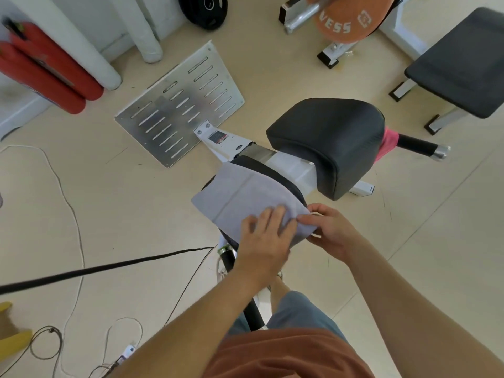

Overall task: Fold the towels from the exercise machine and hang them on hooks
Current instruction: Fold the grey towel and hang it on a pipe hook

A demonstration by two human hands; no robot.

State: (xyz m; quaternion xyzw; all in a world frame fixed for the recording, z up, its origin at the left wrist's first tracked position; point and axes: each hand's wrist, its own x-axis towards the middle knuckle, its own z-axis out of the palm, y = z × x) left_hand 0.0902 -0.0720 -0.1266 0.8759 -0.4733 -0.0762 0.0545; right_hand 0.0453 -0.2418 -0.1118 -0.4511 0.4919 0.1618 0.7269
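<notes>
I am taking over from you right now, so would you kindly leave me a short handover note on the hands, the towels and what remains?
Left hand: flat on the grey towel, pressing it onto the seat.
Right hand: pinches that towel's right edge.
Grey towel: lies over the seat with crease lines showing, fold under way.
Pink towel: hangs behind the back pad, untouched.
Left: finish the grey fold, fold the pink towel, hang both. No hooks are in view.
</notes>
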